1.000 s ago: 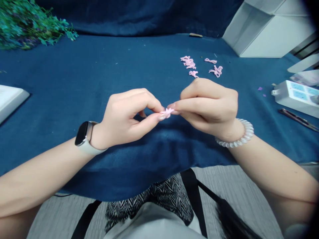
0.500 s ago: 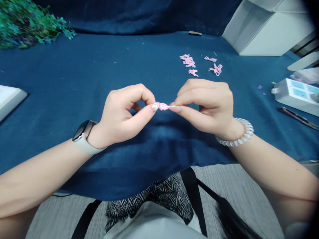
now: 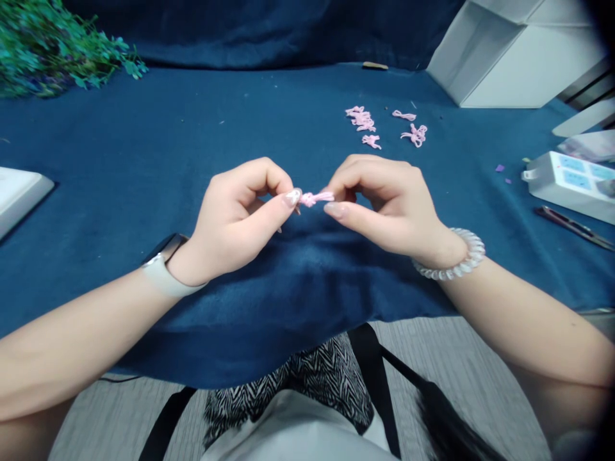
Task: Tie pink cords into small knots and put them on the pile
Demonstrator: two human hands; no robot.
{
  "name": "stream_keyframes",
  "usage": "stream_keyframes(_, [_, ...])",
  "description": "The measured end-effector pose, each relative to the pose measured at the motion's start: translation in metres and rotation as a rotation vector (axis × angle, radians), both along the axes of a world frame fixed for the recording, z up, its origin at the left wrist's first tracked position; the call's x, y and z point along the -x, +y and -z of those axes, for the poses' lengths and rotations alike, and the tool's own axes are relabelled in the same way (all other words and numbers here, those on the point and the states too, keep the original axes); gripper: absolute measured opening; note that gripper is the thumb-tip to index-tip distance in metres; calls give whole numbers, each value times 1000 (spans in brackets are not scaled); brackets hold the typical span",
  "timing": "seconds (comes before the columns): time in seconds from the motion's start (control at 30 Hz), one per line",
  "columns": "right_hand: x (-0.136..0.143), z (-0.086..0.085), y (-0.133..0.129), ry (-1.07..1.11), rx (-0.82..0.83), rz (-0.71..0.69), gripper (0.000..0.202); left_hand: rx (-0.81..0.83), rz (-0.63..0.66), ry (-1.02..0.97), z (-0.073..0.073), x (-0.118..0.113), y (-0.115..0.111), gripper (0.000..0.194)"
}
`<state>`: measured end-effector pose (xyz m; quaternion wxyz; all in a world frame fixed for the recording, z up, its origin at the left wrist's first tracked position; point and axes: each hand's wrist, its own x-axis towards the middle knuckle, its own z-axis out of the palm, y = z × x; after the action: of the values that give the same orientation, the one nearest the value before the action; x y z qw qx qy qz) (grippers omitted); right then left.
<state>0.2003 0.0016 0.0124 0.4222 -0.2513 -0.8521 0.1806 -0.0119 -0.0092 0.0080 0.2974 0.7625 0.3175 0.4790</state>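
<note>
A short knotted pink cord (image 3: 310,199) is held above the blue cloth, its knot at the left and its loose strands pointing right. My left hand (image 3: 247,214) pinches its left end between thumb and fingertips. At the other end, my right hand (image 3: 384,205) has its thumb a little apart from the index finger. The strands' tips lie between those two fingers; whether they touch the index finger I cannot tell. Beyond my hands lie a cluster of pink knotted cords (image 3: 361,119), a small pink knot (image 3: 371,141), a pink loop (image 3: 403,116) and a bow-like pink knot (image 3: 414,135).
Blue cloth (image 3: 144,141) covers the table. Green foliage (image 3: 62,54) stands back left, a white box (image 3: 509,64) back right. At the right are a white case (image 3: 571,182) and a dark slim tool (image 3: 574,225). A white object (image 3: 22,195) sits at the left edge.
My right thumb and index finger have parted from their pinch, and the right hand has shifted slightly left. More of the cord's strands now show. My left hand keeps its pinch.
</note>
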Motion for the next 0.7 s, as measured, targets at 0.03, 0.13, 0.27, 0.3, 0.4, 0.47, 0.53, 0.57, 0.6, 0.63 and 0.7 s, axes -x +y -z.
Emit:
stream_keyframes(0.03, [0, 1, 0, -22, -10, 12, 36, 14, -12, 17, 0, 0, 0, 16])
stream_keyframes(0.13, [2, 4, -1, -82, -93, 62, 50, 59, -50, 65, 0, -2, -2, 16])
stream_keyframes(0.27, [7, 9, -2, -123, -180, 68, 49, 81, -48, 105, -1, -4, -3, 20])
stream_keyframes(0.3, [8, 10, -2, -120, -195, 63, 44, 87, -41, 108, -1, -5, -3, 21])
stream_keyframes(0.4, [10, 11, -2, -91, -223, 61, 31, 122, -18, 104, -3, -6, -2, 22])
stream_keyframes(0.47, [10, 11, -4, -72, -217, 78, 26, 146, -11, 100, -3, -7, -2, 21])
stream_keyframes(0.53, [11, 10, -5, -56, -205, 99, 22, 165, -10, 84, -3, -8, -2, 21])
stream_keyframes(0.57, [11, 10, -6, -44, -203, 107, 21, 173, -10, 70, -4, -8, -2, 21])
stream_keyframes(0.6, [12, 9, -7, -35, -201, 114, 20, 185, -14, 57, -4, -9, -2, 21])
stream_keyframes(0.63, [12, 9, -8, -27, -200, 122, 19, 201, -19, 47, -4, -9, -2, 21])
stream_keyframes(0.7, [12, 8, -8, -18, -194, 135, 18, 238, -33, 39, -4, -9, -3, 21])
